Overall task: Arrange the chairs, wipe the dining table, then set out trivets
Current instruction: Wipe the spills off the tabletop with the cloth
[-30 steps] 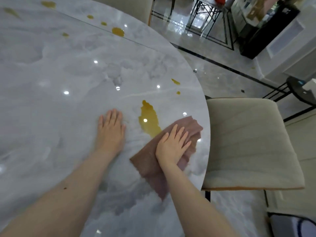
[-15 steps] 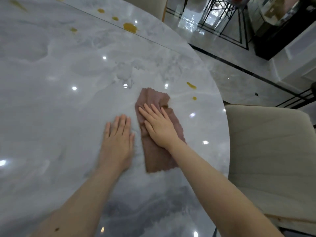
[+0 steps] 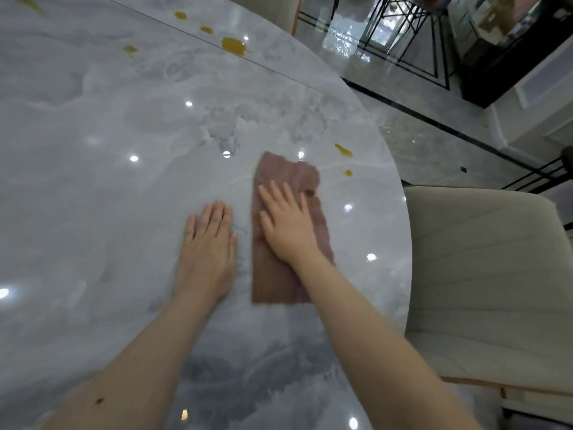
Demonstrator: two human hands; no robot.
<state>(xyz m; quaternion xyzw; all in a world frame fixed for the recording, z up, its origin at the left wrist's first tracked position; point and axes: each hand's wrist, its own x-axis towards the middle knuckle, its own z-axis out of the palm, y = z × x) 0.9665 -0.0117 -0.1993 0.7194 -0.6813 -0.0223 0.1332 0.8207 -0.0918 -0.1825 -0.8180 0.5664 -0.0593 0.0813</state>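
Both your forearms reach out from the bottom edge over the grey marble dining table (image 3: 93,187). Your left hand (image 3: 208,240) lies flat, palm down, on the bare stone, fingers straight and held close together, holding nothing. Just to its right, with a narrow strip of table between them, your right hand (image 3: 286,223) presses flat on a brownish-pink cloth (image 3: 280,282). Its fingers are straight and slightly fanned, pointing away from you and a little to the left, and the thumb is stretched out toward your left hand. Nothing is pinched; the palm and fingers bear down on the fabric.

The cloth lies as a long folded strip running away from you. Its near end shows behind your wrist, and its far end reaches past your fingertips. Its edges look blurred.

To your right, just beside the curved table edge, stands a beige upholstered chair (image 3: 483,283), its seat level with the tabletop rim.

Beyond the cloth, near the rim, sit two small yellow spots (image 3: 343,149) on the stone. Farther off, along a seam in the tabletop, there is a larger yellow puddle (image 3: 233,45) with smaller drops (image 3: 179,15) and another drop (image 3: 130,49) near it.

Past the table the glossy tiled floor (image 3: 434,144) has a dark border line, and black metal frame legs (image 3: 403,23) stand on it at the far side.
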